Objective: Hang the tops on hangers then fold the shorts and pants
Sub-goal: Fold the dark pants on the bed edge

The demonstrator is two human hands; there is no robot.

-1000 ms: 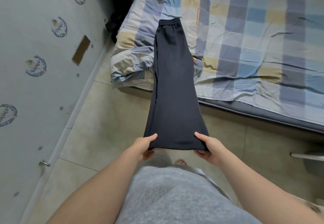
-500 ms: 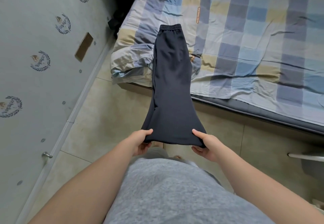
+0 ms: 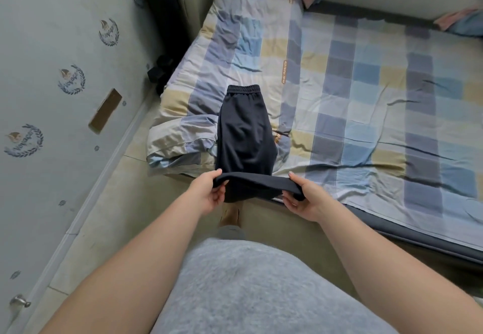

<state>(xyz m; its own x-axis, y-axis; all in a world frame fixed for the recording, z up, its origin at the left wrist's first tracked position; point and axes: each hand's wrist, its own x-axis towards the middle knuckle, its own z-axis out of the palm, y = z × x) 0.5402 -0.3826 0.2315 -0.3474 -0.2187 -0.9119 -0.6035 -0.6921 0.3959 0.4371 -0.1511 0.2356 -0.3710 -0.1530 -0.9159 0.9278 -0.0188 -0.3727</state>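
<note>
Dark pants (image 3: 245,135), judged soft and light, are pinched at both hem corners by the left hand (image 3: 209,193) and right hand (image 3: 307,199), the waistband (image 3: 243,90) laid beyond the grip on the bed (image 3: 366,93).

The navy-black cloth pants (image 3: 245,135) are plain, the cotton bedsheet (image 3: 366,85) is checked in blue, slate, pale yellow and white squares, the pale grey-green wall (image 3: 39,33) at left bears dark blue wreath emblems (image 3: 72,80), the near fleecy top (image 3: 261,294) is heathered grey, and the floor tiles (image 3: 109,216) are beige.
</note>
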